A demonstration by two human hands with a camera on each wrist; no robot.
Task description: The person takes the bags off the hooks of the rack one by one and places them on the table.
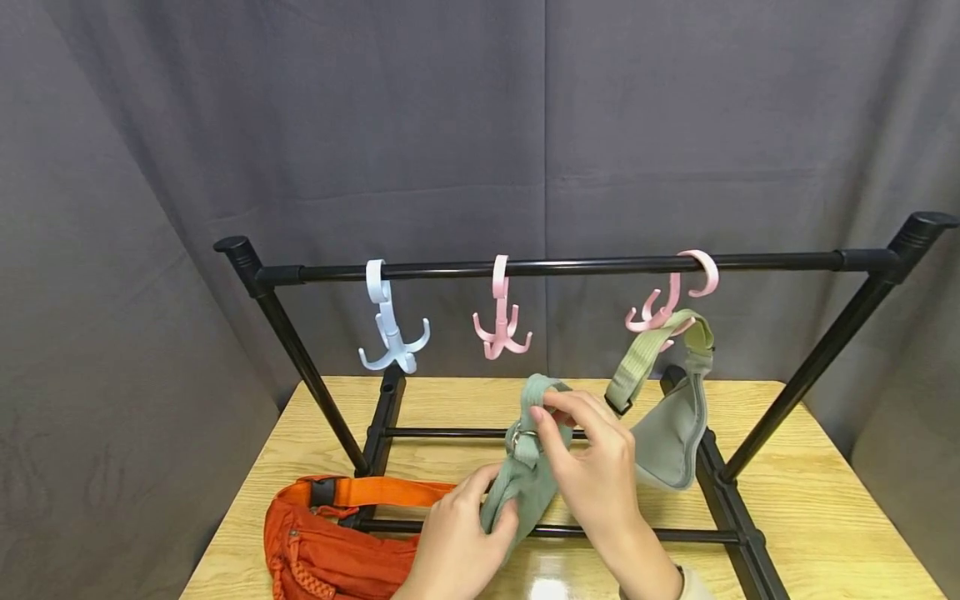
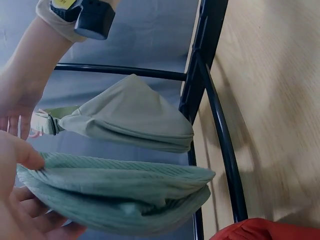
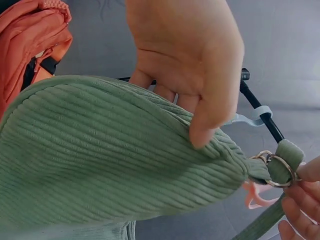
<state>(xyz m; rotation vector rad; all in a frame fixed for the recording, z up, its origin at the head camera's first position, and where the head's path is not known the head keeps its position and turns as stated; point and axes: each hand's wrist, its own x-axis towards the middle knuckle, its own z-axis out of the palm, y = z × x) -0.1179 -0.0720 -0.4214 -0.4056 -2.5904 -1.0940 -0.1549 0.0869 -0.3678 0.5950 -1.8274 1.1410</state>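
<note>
A green corduroy shoulder bag (image 3: 125,145) is held up in front of the rack between both hands. My left hand (image 1: 461,533) grips its upper end, thumb on one face and fingers behind. Beyond that end, my right hand (image 1: 596,450) pinches the bag's folded strap (image 1: 542,387) near the metal rings (image 3: 280,170). In the left wrist view the bag's body (image 2: 125,195) sags from the left hand. Behind it a grey-green bag (image 1: 671,437) hangs by its light green strap (image 1: 637,367) from the right pink hook (image 1: 660,315).
A black rack (image 1: 570,267) stands on the wooden table (image 1: 840,517). From its top bar hang a light blue hook (image 1: 393,333) and a middle pink hook (image 1: 501,321). An orange-red waist bag (image 1: 337,550) lies at the front left, and grey curtains (image 1: 465,125) surround the table.
</note>
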